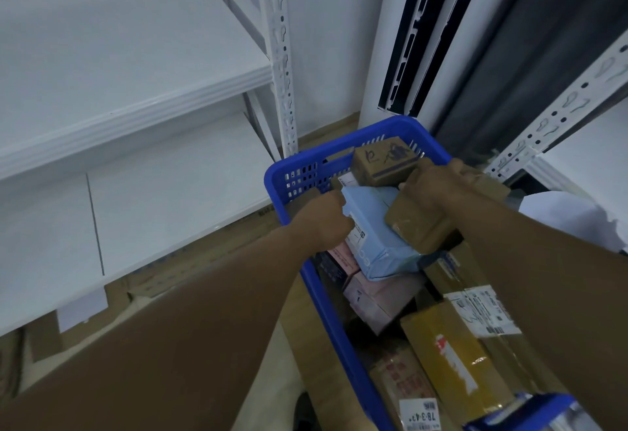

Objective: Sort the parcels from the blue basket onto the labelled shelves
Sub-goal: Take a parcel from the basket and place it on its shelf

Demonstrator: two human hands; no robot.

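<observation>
Barely started, I judge: no parcel shows on the shelves [136, 114], while the blue basket [339, 145] is full. The left hand [326, 220] grips a pale blue parcel [377, 226] and the right hand [431, 186] grips a brown box [418, 226], both in the basket.

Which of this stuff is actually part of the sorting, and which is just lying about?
Part of the job: blue plastic basket; light blue soft parcel gripped by the left hand; brown taped parcel held by the right hand; pink boxes; white metal shelves.
Lying about: flat brown cardboard under the shelf; tall white unit with a dark vent.
</observation>
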